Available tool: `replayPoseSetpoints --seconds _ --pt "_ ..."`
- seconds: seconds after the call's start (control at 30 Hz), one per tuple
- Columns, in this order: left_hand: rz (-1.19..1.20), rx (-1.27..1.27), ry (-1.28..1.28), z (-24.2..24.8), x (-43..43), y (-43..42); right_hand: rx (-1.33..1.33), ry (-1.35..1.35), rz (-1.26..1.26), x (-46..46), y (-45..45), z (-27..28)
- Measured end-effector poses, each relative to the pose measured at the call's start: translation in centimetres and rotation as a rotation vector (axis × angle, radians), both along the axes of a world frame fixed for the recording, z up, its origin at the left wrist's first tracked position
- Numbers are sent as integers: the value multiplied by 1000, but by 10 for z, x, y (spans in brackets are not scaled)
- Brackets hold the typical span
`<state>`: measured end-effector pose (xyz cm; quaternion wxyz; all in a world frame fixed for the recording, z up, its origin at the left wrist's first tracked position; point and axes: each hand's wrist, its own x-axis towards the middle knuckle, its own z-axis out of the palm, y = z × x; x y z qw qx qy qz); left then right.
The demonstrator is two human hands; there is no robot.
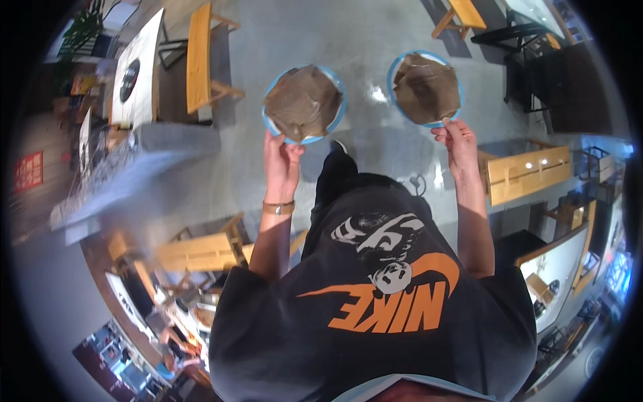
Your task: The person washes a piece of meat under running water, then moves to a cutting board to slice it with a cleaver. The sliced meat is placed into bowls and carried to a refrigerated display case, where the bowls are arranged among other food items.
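My left hand grips the near rim of a round blue-rimmed plate. Brown, wrinkled, sheet-like pieces, probably food, cover most of it; their exact kind is unclear. On the other side my right hand pinches the near edge of a second blue-rimmed plate. Similar brown sheets lie over that plate, darker in the middle. Both plates are held out in front of me above the floor, apart from each other. The undersides of the plates and some fingertips are hidden.
Grey glossy floor stretches ahead. A wooden bench and a white table with a round black inset stand at left. Another bench is near my right arm. At lower left, a person's arm reaches over a cluttered surface.
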<state>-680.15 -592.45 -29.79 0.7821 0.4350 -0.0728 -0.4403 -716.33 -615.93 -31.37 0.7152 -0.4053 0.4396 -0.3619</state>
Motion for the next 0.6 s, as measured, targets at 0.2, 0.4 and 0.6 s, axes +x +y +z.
replayPoseSetpoints --seconds 0.2,0.4,0.6 --pt "-44 40 -43 -10 194 -209 -51 64 -53 185 -202 -6" --pt "-134 -32 -73 20 357 -425 64 126 -155 341 -365 23" --pt "-219 -12 -53 23 531 -674 55 51 -218 479 -562 4"
